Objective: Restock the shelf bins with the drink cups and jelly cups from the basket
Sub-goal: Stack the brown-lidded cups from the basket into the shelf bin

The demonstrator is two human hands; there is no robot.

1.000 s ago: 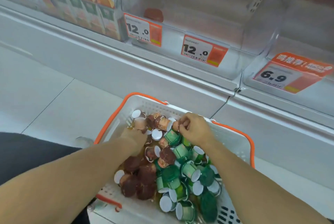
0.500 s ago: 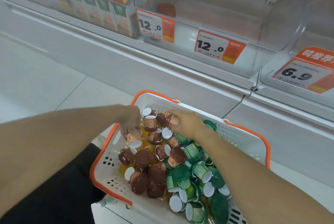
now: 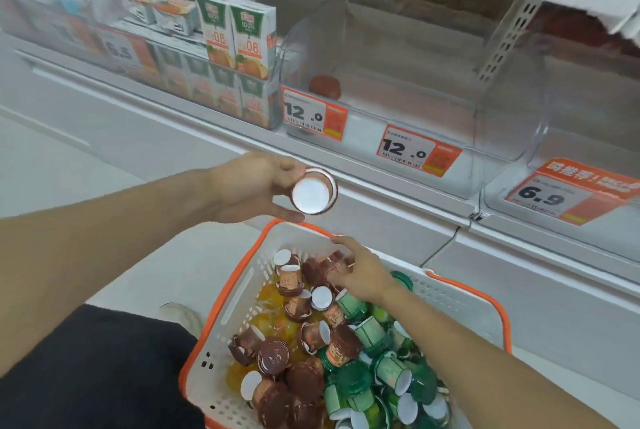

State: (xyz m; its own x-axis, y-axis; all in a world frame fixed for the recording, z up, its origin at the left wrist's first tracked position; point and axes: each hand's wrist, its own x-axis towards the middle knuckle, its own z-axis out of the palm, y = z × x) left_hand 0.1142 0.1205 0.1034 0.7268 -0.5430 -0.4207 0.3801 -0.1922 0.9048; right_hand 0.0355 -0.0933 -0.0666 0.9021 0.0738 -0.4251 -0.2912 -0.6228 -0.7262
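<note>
Head view: my left hand [image 3: 249,186] clamps a brown drink cup [image 3: 314,190] above the basket [image 3: 242,293], while below it my right hand [image 3: 360,271] seemingly closes on another brown cup [image 3: 337,264].

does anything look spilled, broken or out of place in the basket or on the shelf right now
Nothing looks spilled or damaged. The cups in the basket lie jumbled on their sides, and one lone brown cup sits in the otherwise bare clear bin.

basket [image 3: 460,293]: perforated white plastic, orange rim | shelf bin [image 3: 408,89]: clear glossy plastic | juice cartons [image 3: 239,37]: printed cardboard
</note>
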